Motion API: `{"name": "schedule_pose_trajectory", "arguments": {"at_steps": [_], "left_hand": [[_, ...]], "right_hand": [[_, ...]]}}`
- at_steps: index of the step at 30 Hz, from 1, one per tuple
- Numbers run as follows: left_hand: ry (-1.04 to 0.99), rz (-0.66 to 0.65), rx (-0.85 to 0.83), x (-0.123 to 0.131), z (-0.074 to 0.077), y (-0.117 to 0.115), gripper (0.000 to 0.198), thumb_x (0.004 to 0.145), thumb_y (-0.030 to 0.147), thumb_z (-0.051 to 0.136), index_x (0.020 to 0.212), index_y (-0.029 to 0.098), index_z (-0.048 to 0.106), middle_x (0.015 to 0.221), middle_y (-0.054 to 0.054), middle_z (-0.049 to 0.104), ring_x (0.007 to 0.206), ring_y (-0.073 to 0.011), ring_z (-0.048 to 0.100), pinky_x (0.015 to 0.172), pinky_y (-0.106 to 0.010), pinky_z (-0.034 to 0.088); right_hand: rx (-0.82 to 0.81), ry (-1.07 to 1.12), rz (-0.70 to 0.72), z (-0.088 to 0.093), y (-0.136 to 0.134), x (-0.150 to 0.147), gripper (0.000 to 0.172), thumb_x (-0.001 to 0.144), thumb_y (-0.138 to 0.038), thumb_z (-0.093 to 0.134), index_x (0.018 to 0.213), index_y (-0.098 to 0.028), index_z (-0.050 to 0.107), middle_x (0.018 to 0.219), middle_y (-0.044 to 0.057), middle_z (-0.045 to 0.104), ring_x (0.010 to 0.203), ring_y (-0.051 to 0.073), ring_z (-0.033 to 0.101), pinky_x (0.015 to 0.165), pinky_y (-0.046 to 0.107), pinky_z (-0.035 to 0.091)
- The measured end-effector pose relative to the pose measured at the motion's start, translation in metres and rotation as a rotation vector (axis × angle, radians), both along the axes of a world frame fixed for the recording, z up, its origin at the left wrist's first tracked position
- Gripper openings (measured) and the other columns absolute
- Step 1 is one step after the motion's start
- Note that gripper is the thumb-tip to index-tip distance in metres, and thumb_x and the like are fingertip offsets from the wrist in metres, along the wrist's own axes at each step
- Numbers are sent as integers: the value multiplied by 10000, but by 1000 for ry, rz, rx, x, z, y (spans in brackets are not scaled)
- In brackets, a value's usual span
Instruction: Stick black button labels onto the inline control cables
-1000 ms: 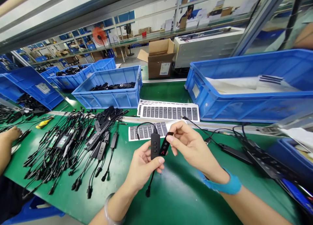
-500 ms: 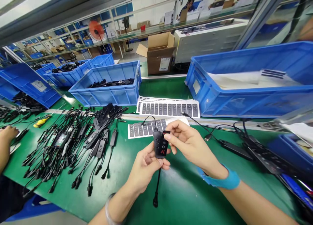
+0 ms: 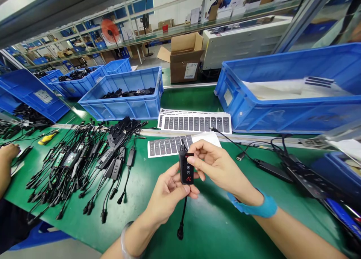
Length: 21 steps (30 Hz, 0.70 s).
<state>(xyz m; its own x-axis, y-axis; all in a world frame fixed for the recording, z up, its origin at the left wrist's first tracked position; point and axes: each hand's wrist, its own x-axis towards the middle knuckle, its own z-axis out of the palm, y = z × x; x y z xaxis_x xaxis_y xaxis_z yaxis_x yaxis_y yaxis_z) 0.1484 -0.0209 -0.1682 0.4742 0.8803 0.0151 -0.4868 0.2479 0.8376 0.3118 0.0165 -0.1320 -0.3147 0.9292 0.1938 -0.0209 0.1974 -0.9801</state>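
My left hand [image 3: 172, 189] grips a small black cable controller [image 3: 182, 168] by its lower end, with a cord and plug [image 3: 181, 229] hanging below. Pinched at its top edge by my right hand [image 3: 210, 159] is a black label [image 3: 188, 171] with button symbols and red marks. The label lies over the controller's face, its lower part lined up with the housing; whether it is stuck down I cannot tell. Just behind the hands is a sheet of grey labels [image 3: 160, 147], partly covered by the controller and my right hand.
Several corded controllers [image 3: 90, 161] lie heaped on the left of the green table [image 3: 135, 229]. More label sheets [image 3: 197, 123] lie behind. Blue bins [image 3: 124, 108] stand along the back. Black cabled devices [image 3: 273, 170] lie at right. Another person's hand [image 3: 9, 152] rests at far left.
The label has shifted left, from overlapping the controller's right side to covering more of its face. My right hand still pinches its top, and my left hand keeps its hold.
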Motion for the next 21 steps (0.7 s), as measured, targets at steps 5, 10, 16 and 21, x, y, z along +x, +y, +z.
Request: {"name": "schedule_pose_trajectory", "arguments": {"at_steps": [5,10,16,21], "left_hand": [[-1,-4,5,1,-2,-1,521,860,154,673,1362,188,537,1095,-138,641,791,-112,630,727,-224,527],[3,-3,7,1,-2,0,563,866,152,666,1402,205,501,1083,-131,646,799,-113,633,733,-226,533],[-1,-8,20,0,-2,0,553,883,131,644,1408,216,494,1075,-126,649,799,-104,633,733,-216,533],[3,-15,37,0,-2,0,564,892,123,633,1423,225,474,1093,-127,644,809,-102,630,744,-221,532]], "right_hand": [[6,-11,-16,0,0,-1,233,892,-362,629,896,-151,530,740,5,494,495,62,464,395,166,458],[4,-25,-14,-1,0,-1,231,891,-353,625,904,-142,531,737,8,498,497,61,461,395,160,457],[-5,-34,-12,0,0,-1,223,891,-343,621,903,-138,532,738,6,495,490,58,461,391,162,456],[4,-43,-18,-1,0,0,210,891,-329,620,904,-137,535,739,6,503,487,57,464,395,161,452]]}}
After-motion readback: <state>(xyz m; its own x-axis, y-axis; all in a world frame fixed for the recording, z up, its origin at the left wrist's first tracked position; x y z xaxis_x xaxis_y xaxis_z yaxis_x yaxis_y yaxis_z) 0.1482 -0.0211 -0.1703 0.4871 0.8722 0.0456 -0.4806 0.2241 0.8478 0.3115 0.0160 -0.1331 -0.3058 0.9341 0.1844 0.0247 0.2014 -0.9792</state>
